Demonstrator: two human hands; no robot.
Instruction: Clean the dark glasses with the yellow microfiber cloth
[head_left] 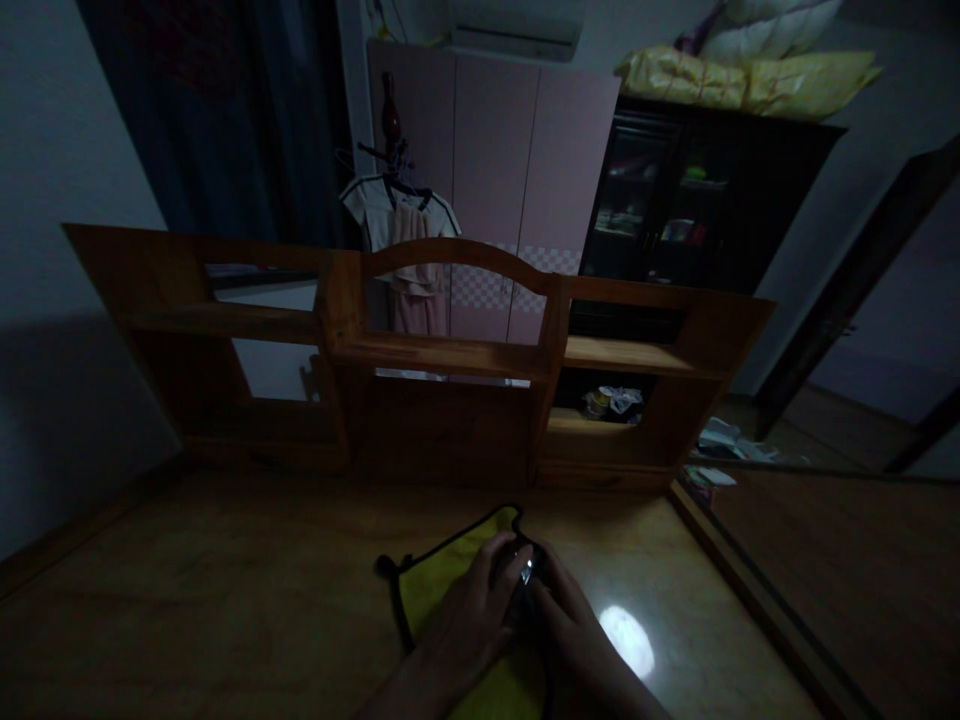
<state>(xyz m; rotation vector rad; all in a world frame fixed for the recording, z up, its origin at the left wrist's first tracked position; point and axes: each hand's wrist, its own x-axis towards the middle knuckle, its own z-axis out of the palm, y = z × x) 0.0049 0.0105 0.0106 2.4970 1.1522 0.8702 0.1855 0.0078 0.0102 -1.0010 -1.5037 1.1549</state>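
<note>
My left hand (480, 602) and my right hand (561, 603) meet at the lower middle of the head view, fingers curled around a small dark shiny object (527, 572). Its kind is hard to make out in the dim light, since the fingers cover most of it. Beneath both hands a yellow cloth with black edging (435, 577) lies spread on the wooden surface (300, 570). One cloth corner, at the left, has a dark knob-like end.
Along the far edge of the surface stands a wooden shelf unit (442, 352). A raised wooden rail (750, 590) borders the right side. Beyond are a pink wardrobe (491, 160), hanging clothes (409, 225) and a dark glass-doored cabinet (697, 200). A round bright reflection shows right of my hands.
</note>
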